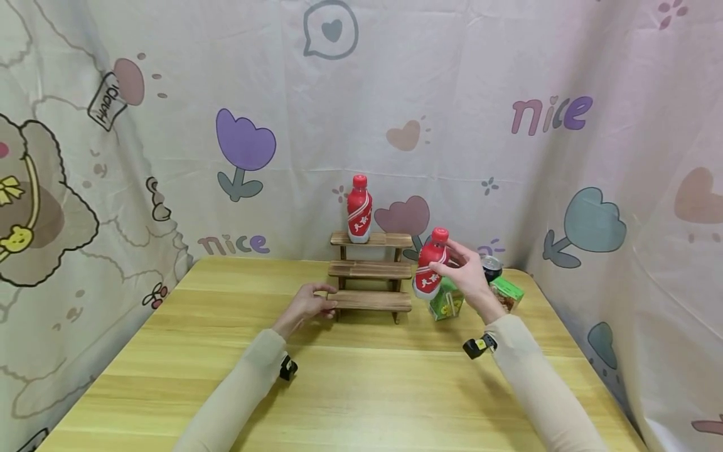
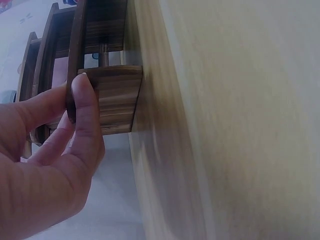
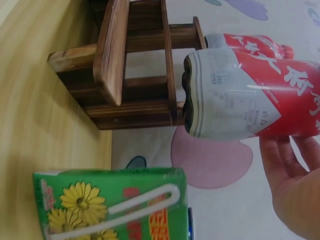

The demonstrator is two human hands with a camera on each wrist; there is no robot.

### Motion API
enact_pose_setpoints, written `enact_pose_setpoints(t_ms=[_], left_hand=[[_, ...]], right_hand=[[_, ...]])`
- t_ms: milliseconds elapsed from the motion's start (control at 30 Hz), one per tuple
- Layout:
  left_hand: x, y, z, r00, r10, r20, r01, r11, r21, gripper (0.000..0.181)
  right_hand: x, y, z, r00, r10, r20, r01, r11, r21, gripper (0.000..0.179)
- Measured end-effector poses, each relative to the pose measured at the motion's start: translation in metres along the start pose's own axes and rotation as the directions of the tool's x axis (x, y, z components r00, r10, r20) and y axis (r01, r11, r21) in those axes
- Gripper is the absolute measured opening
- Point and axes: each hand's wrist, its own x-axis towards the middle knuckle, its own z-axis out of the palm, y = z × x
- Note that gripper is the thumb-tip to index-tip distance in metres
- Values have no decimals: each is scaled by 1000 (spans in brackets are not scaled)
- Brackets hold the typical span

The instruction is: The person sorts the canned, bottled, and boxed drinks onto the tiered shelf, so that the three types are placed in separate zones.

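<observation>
My left hand (image 1: 307,306) pinches the left end of the lowest step of a small wooden three-tier stand (image 1: 369,301); the left wrist view shows thumb and fingers on either side of the board (image 2: 75,65). In my right hand (image 1: 465,273) is a red and white plastic bottle (image 1: 430,267) with a red cap, held slightly tilted to the right of the stand. Its dark base faces the stand in the right wrist view. A second matching bottle (image 1: 359,210) stands upright on the top step.
Below and behind the right hand stands a green drink carton (image 1: 446,302) with yellow flowers and a straw. Another green-topped carton (image 1: 508,292) and a dark can (image 1: 491,267) are further right on the wooden table (image 1: 361,389). A printed curtain (image 1: 316,125) hangs behind.
</observation>
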Motion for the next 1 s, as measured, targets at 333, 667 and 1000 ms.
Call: enact_pose_setpoints(t_ms=[333,667,1000], left_hand=[[-1,1,-1,1000,17,-2,-17,1000,3,38],[0,0,1,1000,-7,-20,7,1000,11,39],[-2,-2,1,1000,1,-12,-1,1000,-6,39]], right_hand=[[18,-10,16,999,-28,17,28,999,-19,68],[30,-17,27,999,-30,18,30,1000,4,69],[46,-23,36,999,-50,-10,50,999,7,69]])
